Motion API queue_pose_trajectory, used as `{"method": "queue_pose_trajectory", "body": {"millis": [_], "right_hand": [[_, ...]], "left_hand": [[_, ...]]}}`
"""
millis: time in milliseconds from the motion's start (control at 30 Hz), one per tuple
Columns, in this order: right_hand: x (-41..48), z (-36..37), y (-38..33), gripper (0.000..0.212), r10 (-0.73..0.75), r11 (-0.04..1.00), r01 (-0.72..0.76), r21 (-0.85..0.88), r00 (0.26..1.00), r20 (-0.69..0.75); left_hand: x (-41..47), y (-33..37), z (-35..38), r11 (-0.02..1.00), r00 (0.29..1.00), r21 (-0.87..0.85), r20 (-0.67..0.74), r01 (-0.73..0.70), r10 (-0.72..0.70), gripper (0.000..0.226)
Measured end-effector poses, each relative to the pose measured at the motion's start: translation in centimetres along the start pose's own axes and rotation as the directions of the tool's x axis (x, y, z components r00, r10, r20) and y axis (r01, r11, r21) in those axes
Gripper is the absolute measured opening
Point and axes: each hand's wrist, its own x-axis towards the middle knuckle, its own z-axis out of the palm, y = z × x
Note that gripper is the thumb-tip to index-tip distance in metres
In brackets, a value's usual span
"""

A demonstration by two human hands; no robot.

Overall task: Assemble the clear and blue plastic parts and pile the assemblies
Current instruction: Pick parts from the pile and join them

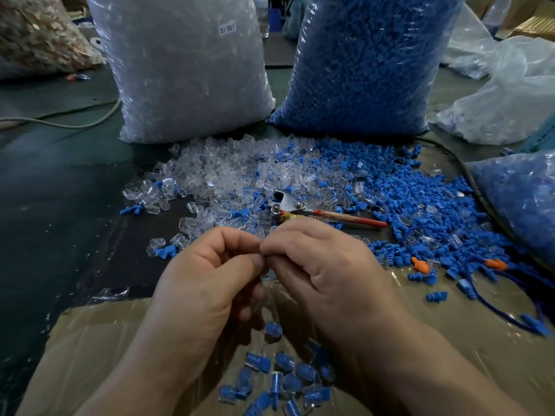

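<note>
My left hand (207, 283) and my right hand (327, 271) meet fingertip to fingertip at the middle of the view, both curled and pinching a small part between them; the part itself is almost hidden by the fingers. Beyond them spreads a heap of loose clear caps (228, 175) and, to its right, a heap of loose blue plugs (420, 199). Below my hands, on a sheet-covered cardboard box (90, 340), lies a pile of finished clear-and-blue assemblies (282, 382).
A tall bag of clear parts (183, 70) and a tall bag of blue parts (366, 61) stand at the back. Red-handled pliers (324, 213) lie among the parts. Another blue-filled bag (522, 199) sits right, with orange plugs (420, 265) and blue cord (498, 310) nearby.
</note>
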Motion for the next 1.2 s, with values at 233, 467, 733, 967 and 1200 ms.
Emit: {"method": "queue_pose_trajectory", "body": {"millis": [233,467,733,967,1200], "right_hand": [[0.5,-1.2,2.5,0.075,0.369,0.806,-0.292,-0.514,0.928,0.05],[0.9,-1.8,4.6,0.06,0.518,0.666,-0.354,-0.656,0.853,0.067],[1.2,-2.3,3.3,0.059,0.42,0.847,-0.435,-0.304,0.9,-0.118],[0.5,-3.1,1.5,0.046,0.313,0.889,-0.263,-0.374,0.946,0.08],[0.4,-3.4,1.2,0.06,0.269,0.906,-0.164,-0.391,0.935,0.231]], "left_hand": [[0.2,0.0,0.0,0.994,0.993,0.103,-0.107,-0.042,0.053,0.027],[0.4,0.2,-0.1,0.999,0.996,0.032,-0.086,0.009,-0.006,0.032],[0.5,0.3,-0.5,0.999,0.991,-0.025,-0.125,-0.04,0.037,0.034],[0.7,0.5,-0.9,0.986,0.971,0.011,-0.172,-0.164,0.163,0.035],[0.5,0.9,-0.4,0.958,0.94,0.024,-0.186,-0.285,0.285,0.027]]}}
